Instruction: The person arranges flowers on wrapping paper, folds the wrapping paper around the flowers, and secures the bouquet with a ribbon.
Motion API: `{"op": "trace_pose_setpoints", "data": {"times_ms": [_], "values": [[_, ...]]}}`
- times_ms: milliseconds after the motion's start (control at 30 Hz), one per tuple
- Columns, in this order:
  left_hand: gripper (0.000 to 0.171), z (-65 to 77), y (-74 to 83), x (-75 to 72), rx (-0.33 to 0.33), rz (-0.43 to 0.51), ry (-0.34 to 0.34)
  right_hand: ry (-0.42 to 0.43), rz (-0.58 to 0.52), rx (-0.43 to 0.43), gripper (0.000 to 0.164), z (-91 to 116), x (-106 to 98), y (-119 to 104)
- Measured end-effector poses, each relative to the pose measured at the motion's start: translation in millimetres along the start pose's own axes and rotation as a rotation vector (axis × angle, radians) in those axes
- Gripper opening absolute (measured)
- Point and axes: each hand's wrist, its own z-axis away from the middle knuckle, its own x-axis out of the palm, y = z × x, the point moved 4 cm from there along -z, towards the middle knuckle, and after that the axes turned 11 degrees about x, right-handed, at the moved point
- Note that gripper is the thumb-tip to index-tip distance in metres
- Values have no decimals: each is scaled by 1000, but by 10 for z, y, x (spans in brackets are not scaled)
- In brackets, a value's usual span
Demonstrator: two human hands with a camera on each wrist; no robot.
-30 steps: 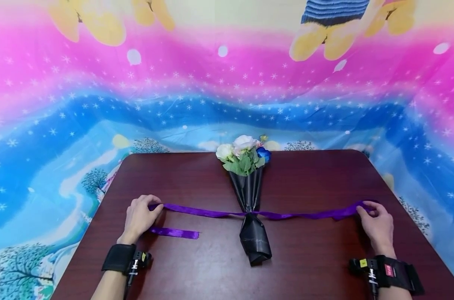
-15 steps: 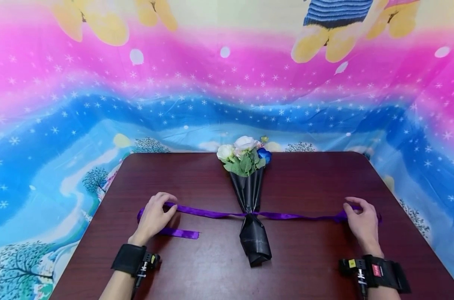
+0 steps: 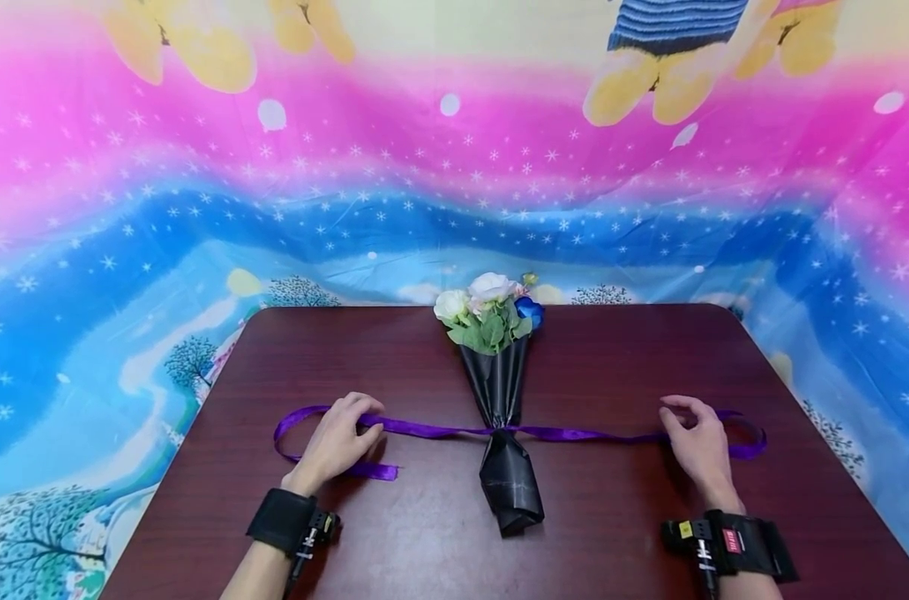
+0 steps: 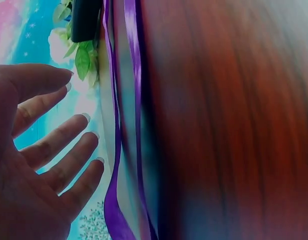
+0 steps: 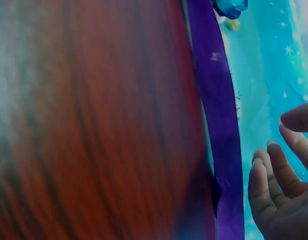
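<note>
A bouquet of white and blue flowers (image 3: 490, 287) in black wrapping (image 3: 511, 475) lies on the table's middle. A purple ribbon (image 3: 435, 430) passes around its narrow waist, one tail reaching out to each side. My left hand (image 3: 342, 437) hovers over the left tail, fingers relaxed and holding nothing; that tail loops back to a cut end. In the left wrist view, two ribbon strands (image 4: 136, 75) run beside the spread fingers. My right hand (image 3: 700, 446) is over the right tail, whose end curls behind it. The right wrist view has the loosely bent fingers (image 5: 284, 167) apart from the ribbon.
The dark red-brown wooden table (image 3: 604, 517) has rounded far corners. Behind it hangs a colourful printed cloth (image 3: 394, 208) with snowflakes. Each wrist wears a black strap (image 3: 282, 518) with a small camera.
Both hands have moved inward toward the bouquet and let go of the ribbon. Its tails now lie in loops at the far left and right. The bouquet has stayed in place.
</note>
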Motion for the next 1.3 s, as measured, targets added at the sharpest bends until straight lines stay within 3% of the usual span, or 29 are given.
{"op": "trace_pose_setpoints", "data": {"times_ms": [167,400,667,833,1033,1167,1300], "values": [[22,-64,76,96,9,23,-23,-49,16,-96,29,35,115,-65],[28,-161,242,274,74,24,-88,-216,116,-263,39,92,318,-159],[38,-292,421,441,117,-46,-138,-340,264,-302,45,169,467,-261],[33,-350,471,504,102,-89,-178,-359,303,-301,32,174,516,-262],[9,-370,461,532,72,-144,-173,-375,315,-289,13,171,534,-288],[15,-364,438,535,84,-179,-177,-363,314,-286,7,171,535,-296],[16,-328,397,524,65,-144,-220,-346,312,-279,6,169,530,-285]]}}
